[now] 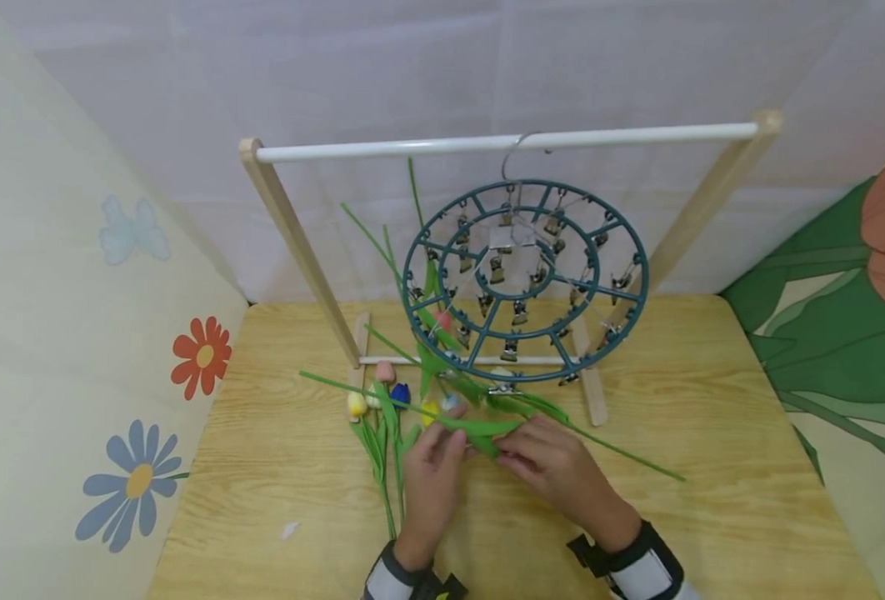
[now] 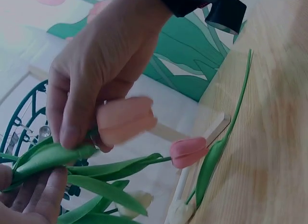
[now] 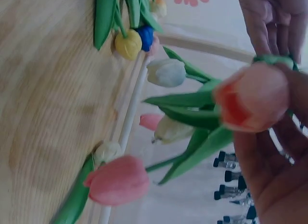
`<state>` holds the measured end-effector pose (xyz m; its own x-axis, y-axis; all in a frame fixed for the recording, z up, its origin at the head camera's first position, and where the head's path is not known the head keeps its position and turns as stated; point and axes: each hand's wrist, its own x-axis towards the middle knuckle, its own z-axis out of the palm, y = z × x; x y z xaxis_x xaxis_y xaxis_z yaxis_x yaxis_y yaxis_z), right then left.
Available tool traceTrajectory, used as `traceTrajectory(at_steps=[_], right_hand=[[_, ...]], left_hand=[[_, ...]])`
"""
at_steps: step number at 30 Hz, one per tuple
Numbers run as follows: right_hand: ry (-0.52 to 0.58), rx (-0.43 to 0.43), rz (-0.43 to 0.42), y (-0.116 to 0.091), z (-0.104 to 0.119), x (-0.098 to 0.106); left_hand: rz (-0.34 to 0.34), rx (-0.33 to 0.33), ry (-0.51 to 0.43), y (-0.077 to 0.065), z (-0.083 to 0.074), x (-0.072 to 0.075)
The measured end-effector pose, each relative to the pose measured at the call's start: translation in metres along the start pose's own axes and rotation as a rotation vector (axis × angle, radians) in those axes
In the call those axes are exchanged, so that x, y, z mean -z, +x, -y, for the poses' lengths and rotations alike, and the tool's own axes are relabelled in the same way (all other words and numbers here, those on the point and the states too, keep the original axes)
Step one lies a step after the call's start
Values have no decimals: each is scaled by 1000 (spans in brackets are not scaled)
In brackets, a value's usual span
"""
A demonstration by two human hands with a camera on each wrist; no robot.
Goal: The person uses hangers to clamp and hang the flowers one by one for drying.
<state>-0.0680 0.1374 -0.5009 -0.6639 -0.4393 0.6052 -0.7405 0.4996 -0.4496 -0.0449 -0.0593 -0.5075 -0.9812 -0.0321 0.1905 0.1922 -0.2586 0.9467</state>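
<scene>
An artificial peach tulip (image 2: 126, 120) is held between both hands, its green stem (image 1: 337, 384) pointing left. My right hand (image 1: 558, 462) pinches it just behind the flower head. My left hand (image 1: 435, 467) pinches the tulip's leaf and stem; its fingers show at the lower-left edge of the left wrist view. Close behind the hands hangs a round dark-green clip hanger (image 1: 527, 377) with several metal clips. Tulips with heads downward hang by it, among them a pink tulip (image 3: 118, 180) and a whitish tulip (image 3: 166, 72).
A wooden stand with a white rail (image 1: 382, 149) carries the hanger. On the wooden table (image 1: 262, 467), left of the hands, lie several tulips, including a blue tulip (image 1: 400, 395) and a yellow tulip (image 3: 128, 45). A green stem (image 1: 630, 456) lies to the right.
</scene>
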Motion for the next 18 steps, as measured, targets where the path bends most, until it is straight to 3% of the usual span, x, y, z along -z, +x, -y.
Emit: traceTrajectory(at_steps=[2,5,7,9,11,13,18], right_hand=[[1,10,-46,-1,-2,4],[-40,-14,-236,-2,-7,15],[-73,-86,-351,-1,-10,26],[-111,-172,-390,2,-14,37],[-157,-244,-354,7,-17,48],[-189,-282,-267,13,-21,56],[-172,-270,-155,27,-24,65]], left_hand=[[-1,-38,20,2,2,0],[8,-70,61,4,2,2],[15,-86,107,5,3,4],[16,-98,165,5,3,7],[23,-127,215,6,4,9],[28,-179,268,8,6,11],[48,-348,397,10,9,12]])
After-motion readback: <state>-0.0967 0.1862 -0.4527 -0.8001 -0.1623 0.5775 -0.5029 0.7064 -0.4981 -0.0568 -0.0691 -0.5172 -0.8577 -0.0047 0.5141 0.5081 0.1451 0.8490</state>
